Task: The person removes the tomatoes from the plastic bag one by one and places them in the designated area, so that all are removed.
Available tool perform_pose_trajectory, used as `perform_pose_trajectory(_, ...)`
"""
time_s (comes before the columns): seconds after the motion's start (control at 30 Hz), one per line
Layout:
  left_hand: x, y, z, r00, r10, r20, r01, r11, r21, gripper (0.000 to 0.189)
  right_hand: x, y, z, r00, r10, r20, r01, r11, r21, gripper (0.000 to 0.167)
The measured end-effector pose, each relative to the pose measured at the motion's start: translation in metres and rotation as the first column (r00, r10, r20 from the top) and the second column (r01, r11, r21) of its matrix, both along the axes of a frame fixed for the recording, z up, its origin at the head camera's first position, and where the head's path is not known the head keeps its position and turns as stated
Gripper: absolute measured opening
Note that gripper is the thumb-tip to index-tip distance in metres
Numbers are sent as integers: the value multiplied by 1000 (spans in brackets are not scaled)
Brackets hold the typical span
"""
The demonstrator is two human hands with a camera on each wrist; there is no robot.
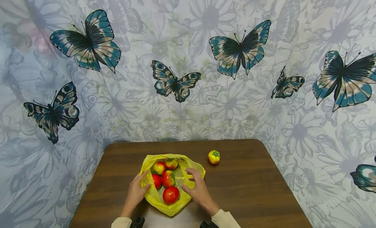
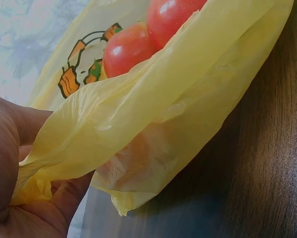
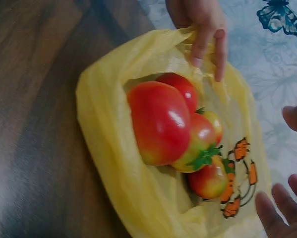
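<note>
A yellow plastic bag point(image 1: 164, 209) lies spread wide on the table, its mouth facing up. Inside it sit several tomatoes point(image 1: 171, 195), red to yellow-green, some with green stem leaves. My left hand point(image 1: 135, 191) pinches the bag's left edge between thumb and fingers; the bunched plastic shows in the left wrist view. My right hand point(image 1: 199, 189) hovers over the bag's right side with fingers spread and nothing between them, as the right wrist view also shows. One yellow-red tomato point(image 1: 213, 157) lies outside the bag, beyond my right hand.
The brown wooden table point(image 1: 249, 188) has rounded far corners and ends at a wall point(image 1: 182, 123) papered with grey flowers and blue butterflies. An orange and black print point(image 3: 237, 178) marks the inside of the bag.
</note>
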State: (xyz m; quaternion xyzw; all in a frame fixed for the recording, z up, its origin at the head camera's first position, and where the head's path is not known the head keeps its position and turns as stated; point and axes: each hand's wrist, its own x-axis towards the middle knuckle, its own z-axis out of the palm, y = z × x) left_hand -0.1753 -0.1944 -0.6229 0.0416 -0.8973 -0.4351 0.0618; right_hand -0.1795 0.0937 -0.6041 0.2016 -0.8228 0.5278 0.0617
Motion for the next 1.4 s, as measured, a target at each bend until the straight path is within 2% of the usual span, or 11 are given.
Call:
perform_pose_trajectory(0.2, -1, 1, 2, 1000, 1, 5, -1, 1000, -2, 65, 3, -11, -10, 989, 87, 119, -87, 996, -5, 56)
perform_pose_trajectory(0.47, 0, 1, 0, 1000, 1, -10, -1, 1000, 6, 65, 5, -19, -25, 982, 112, 155, -114, 994, 4, 58)
perform_pose_trajectory(0.7, -1, 0, -2, 1000, -5, -23, 5, 1000, 2, 65, 4, -24, -30, 960, 144, 240, -149, 989, 0, 63)
perform_pose_trajectory(1.2, -1, 1, -2, 1000, -1, -5, 1, 1000, 28, 65, 1, -36, -40, 928, 106, 358, -149, 984, 95, 62)
perform_pose_trajectory(1.4, 0, 1, -2, 1000, -1, -5, 2, 1000, 21, 64, 0, -37, -44, 926, 94, 365, -151, 979, 133, 61)
